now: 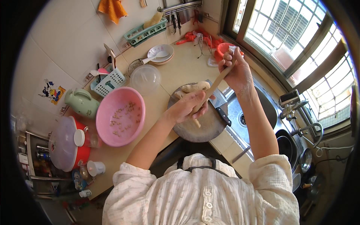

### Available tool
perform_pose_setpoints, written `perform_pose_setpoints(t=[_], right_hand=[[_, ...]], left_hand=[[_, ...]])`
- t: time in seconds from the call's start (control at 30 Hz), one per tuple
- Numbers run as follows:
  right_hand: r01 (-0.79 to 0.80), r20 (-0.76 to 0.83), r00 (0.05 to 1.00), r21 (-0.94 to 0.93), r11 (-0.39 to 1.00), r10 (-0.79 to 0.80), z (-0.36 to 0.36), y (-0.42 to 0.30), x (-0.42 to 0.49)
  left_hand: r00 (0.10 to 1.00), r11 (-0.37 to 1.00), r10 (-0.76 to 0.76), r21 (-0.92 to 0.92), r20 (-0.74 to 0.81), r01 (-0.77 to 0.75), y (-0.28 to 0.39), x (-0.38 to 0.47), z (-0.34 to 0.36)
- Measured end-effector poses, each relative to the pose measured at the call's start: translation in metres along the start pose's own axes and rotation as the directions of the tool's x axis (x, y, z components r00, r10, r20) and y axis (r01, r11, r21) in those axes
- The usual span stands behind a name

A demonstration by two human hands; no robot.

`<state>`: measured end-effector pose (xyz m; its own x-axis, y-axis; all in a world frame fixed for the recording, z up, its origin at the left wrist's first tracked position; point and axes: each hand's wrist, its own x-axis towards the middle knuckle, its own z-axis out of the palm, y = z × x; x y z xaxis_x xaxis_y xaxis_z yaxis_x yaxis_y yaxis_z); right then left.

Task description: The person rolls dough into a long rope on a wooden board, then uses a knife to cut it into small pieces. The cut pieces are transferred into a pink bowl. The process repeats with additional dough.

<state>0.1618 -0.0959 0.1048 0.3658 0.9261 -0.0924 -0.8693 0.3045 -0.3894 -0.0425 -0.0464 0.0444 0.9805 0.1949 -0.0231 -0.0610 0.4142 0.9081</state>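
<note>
A long strip of beige dough (218,81) runs slantwise between my two hands, above a round chopping board (197,134). My right hand (238,69) is raised and closed around its upper end. Lower down, my left hand (189,108) grips the strip, with a short end of it showing below the fingers. Behind my left hand, a thick lump of dough (201,85) lies on the board. A cleaver (220,101) rests at the board's right side, its black handle toward me. Pale flour dusts the board.
Left of the board stands a pink basin (121,94) with many small dough pieces inside. A clear plastic lid (145,79), stacked bowls (166,52) and a utensil basket (109,81) are behind. The sink (239,109) adjoins on the right; a green jug (83,102) stands far left.
</note>
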Motion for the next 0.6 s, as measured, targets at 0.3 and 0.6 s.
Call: perform_pose_setpoints(t=[0.3, 0.6], right_hand=[[-0.214, -0.059, 0.967, 0.348, 0.913, 0.249, -0.097, 0.08, -0.047], [-0.252, -0.106, 0.953, 0.241, 0.937, 0.283, -0.15, 0.106, -0.04]], left_hand=[[0.884, 0.827, -0.468, -0.362, -0.019, 0.43, -0.019, -0.033, -0.015], [0.762, 0.748, -0.648, -0.204, -0.017, 0.631, -0.082, -0.047, -0.046]])
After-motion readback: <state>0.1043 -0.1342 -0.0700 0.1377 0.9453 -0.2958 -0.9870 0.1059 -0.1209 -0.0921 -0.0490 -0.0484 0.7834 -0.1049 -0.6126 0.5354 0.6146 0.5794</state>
